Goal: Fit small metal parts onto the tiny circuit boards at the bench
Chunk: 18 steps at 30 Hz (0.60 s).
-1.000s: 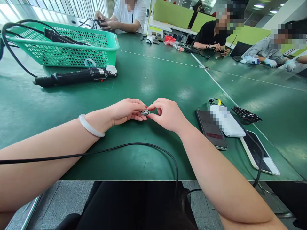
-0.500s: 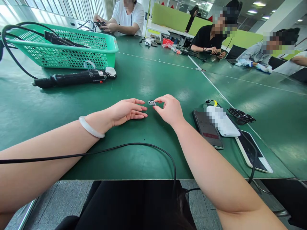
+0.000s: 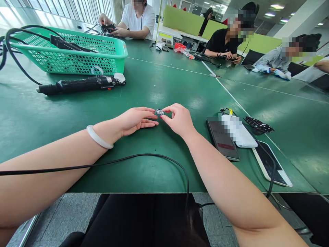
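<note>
Between thumb and fingertips, my right hand point(image 3: 180, 119) pinches a small circuit board point(image 3: 159, 112) with dark and silvery parts on it. My left hand point(image 3: 135, 120) lies to the left of the board, fingers stretched out and slightly apart. Its upper fingertips come right up to the board's left edge; whether they touch it I cannot tell. A white bangle point(image 3: 99, 137) circles my left wrist. Both hands are low over the green table point(image 3: 159, 85).
A green basket point(image 3: 84, 60) with cables stands at back left, a black electric screwdriver point(image 3: 82, 84) before it. Phones point(image 3: 222, 139) and a white device point(image 3: 238, 130) lie right of my right arm. A black cable point(image 3: 144, 154) crosses in front. Several people sit across the table.
My right hand has moved slightly left with the circuit board, bringing it up to my left fingertips. The left hand has hardly moved.
</note>
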Each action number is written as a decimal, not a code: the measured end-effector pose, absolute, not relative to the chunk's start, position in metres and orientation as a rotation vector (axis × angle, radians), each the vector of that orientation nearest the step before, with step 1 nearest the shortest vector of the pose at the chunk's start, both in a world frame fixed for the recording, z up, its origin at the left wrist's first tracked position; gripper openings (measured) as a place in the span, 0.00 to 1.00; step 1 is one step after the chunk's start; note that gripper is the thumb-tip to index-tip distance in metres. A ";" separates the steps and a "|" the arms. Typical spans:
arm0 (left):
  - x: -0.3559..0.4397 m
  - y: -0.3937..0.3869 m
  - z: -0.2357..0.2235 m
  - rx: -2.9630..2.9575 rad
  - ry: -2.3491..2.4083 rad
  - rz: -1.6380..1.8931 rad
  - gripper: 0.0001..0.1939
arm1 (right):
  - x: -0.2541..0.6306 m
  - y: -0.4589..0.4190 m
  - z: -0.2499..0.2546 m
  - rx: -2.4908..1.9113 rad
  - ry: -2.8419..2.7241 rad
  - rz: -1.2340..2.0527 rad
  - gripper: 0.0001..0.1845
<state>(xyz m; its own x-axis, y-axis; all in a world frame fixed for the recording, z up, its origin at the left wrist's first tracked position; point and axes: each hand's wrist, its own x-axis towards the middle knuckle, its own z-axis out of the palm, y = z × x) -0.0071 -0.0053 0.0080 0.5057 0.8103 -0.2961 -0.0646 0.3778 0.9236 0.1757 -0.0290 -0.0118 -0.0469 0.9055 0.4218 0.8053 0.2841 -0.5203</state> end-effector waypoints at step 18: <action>-0.030 0.025 0.004 1.351 1.232 0.699 0.08 | 0.152 -0.040 -0.008 -1.512 -1.891 0.212 0.10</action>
